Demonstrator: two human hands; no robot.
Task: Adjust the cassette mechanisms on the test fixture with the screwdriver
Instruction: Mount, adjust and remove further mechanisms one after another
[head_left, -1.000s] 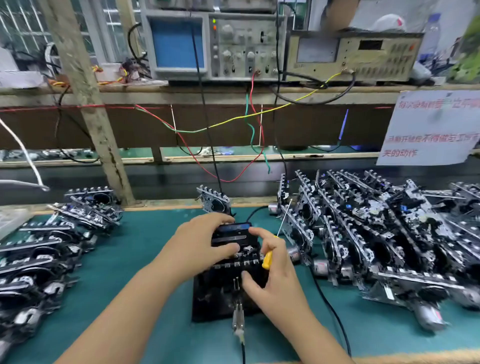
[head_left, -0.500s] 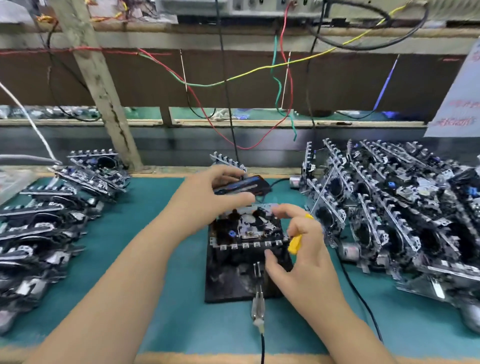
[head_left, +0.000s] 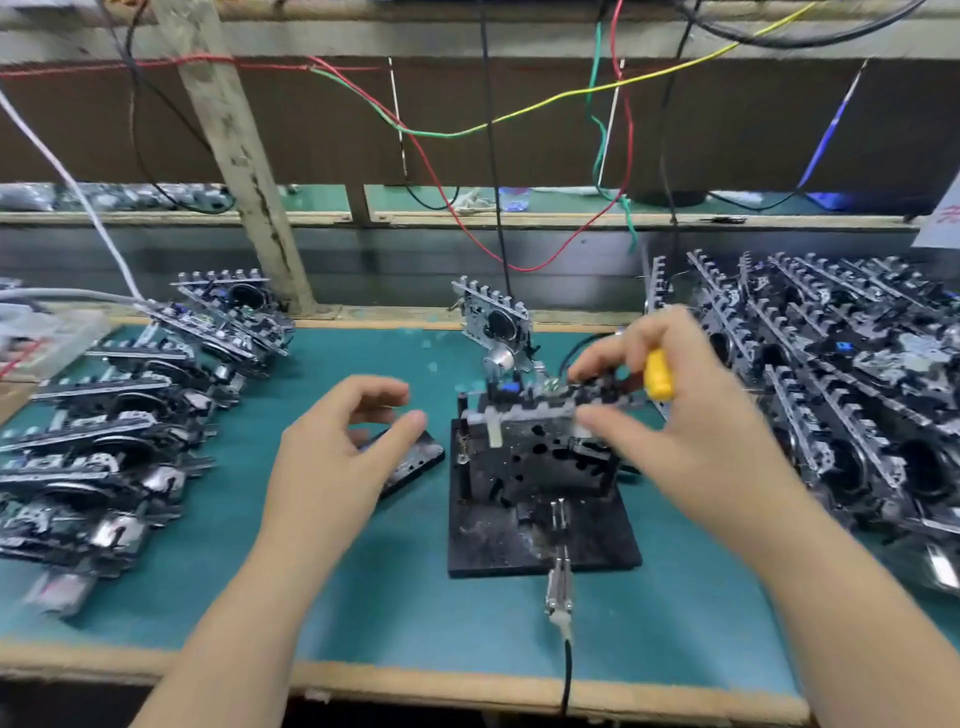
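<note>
The right hand (head_left: 691, 441) pinches the cassette mechanism (head_left: 550, 410) at its right end, thumb on the near face and fingers over the far side, with the yellow handle of the screwdriver (head_left: 658, 382) tucked in the same fist (its blade is hidden). The mechanism sits tilted, near edge raised, over the upright part of the black test fixture (head_left: 540, 525), its long axis running left to right. The left hand (head_left: 343, 457) is further off, to the fixture's left, fingers loosely curled and apart, holding nothing, above a black cassette (head_left: 415, 460) lying flat on the green mat (head_left: 395, 608).

Free mat lies left of and in front of the fixture. A crowded stack of mechanisms (head_left: 841, 395) presses close on the right, another pile (head_left: 119, 431) covers the bench's left end, and one mechanism (head_left: 496, 317) leans at the back edge.
</note>
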